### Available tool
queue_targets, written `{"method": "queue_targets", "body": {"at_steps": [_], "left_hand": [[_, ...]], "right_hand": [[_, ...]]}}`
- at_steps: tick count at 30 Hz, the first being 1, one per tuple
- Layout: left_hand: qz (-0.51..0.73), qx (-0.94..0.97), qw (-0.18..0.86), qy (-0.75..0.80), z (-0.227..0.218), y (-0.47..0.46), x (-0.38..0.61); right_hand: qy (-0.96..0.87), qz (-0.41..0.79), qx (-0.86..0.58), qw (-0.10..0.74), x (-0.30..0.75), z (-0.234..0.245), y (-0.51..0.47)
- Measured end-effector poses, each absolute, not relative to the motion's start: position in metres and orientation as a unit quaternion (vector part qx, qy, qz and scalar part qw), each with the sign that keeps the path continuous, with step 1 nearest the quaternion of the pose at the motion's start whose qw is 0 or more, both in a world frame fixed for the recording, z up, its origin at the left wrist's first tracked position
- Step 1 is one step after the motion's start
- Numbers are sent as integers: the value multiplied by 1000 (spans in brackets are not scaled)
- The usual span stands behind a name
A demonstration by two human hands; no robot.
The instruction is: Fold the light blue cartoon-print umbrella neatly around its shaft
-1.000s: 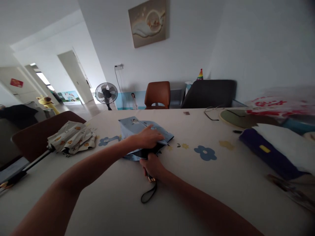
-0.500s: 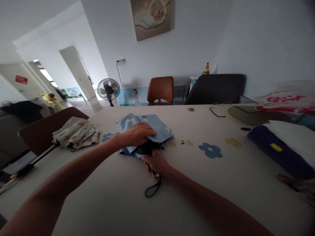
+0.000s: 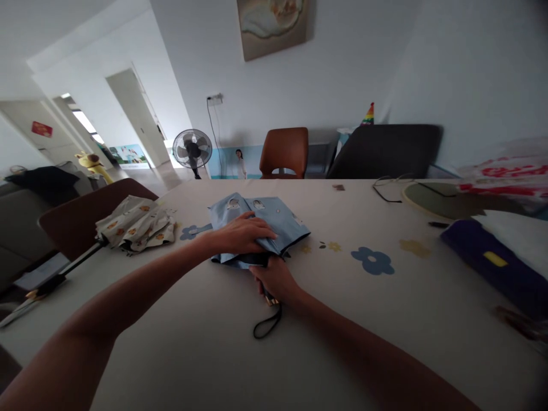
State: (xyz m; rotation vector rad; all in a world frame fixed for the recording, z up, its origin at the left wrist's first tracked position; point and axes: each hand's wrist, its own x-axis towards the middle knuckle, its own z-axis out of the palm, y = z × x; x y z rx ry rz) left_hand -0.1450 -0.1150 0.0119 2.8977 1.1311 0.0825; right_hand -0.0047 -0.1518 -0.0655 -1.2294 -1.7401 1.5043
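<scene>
A folding umbrella (image 3: 280,220) with a light blue canopy lies loosely collapsed on the table, its fabric spread in folds. My left hand (image 3: 246,234) grips the near side of the canopy, fingers close together over the cloth. Just below it, my right hand (image 3: 276,279) is wrapped around the handle, covering most of it. A gold-coloured handle end and a black wrist strap (image 3: 268,326) stick out beneath that hand. To the left lies a second umbrella (image 3: 137,224), cream with a small orange pattern, also collapsed, its shaft pointing toward the near left.
The table (image 3: 192,348) has a pale cloth with printed flowers. Over on the right are eyeglasses (image 3: 387,191), a green round mat (image 3: 440,201), a purple pouch (image 3: 479,260), white paper and a plastic bag (image 3: 505,171). Chairs (image 3: 284,149) and a fan (image 3: 192,148) stand behind.
The camera view has shifted slightly, moving the scene a little right and up. Both hands keep their places on the blue umbrella, with the canopy folds near them slightly changed.
</scene>
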Motion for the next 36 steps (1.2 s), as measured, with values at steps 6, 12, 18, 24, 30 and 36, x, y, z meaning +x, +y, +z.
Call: {"method": "queue_targets", "body": {"at_steps": [6, 12, 18, 24, 30, 36], "left_hand": [[19, 923, 11, 385, 16, -117, -148], [23, 901, -78, 427, 6, -129, -147], [51, 893, -117, 433, -1, -135, -142], [78, 900, -127, 409, 5, -130, -142], [191, 898, -124, 377, 30, -128, -161], [51, 932, -48, 355, 3, -134, -164]], "right_hand": [[-636, 556, -473, 249, -5, -66, -152], [-649, 554, -457, 252, -5, -67, -151], [-646, 557, -457, 251, -5, -66, -151], [-639, 566, -463, 239, -4, -66, -151], [-642, 556, -473, 234, -5, -70, -149], [-615, 600, -441, 258, -3, -69, -149]]}}
